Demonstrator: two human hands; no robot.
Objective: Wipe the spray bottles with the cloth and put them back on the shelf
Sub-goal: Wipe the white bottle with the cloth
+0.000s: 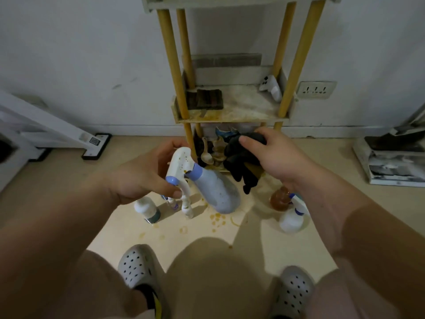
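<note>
Spray bottle (218,192) grey-blue, brown-speckled

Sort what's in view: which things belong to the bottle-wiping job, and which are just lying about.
Job: blue-grey spray bottle, held by left hand; dark cloth, gripped by right hand; white spray bottle on floor; shelf.
Lying about: white adapter and dark pad on shelf; wall socket; printed stack.

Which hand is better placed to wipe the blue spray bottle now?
The right hand: it holds the dark cloth close beside the blue spray bottle, while the left hand grips its spray head.
</note>
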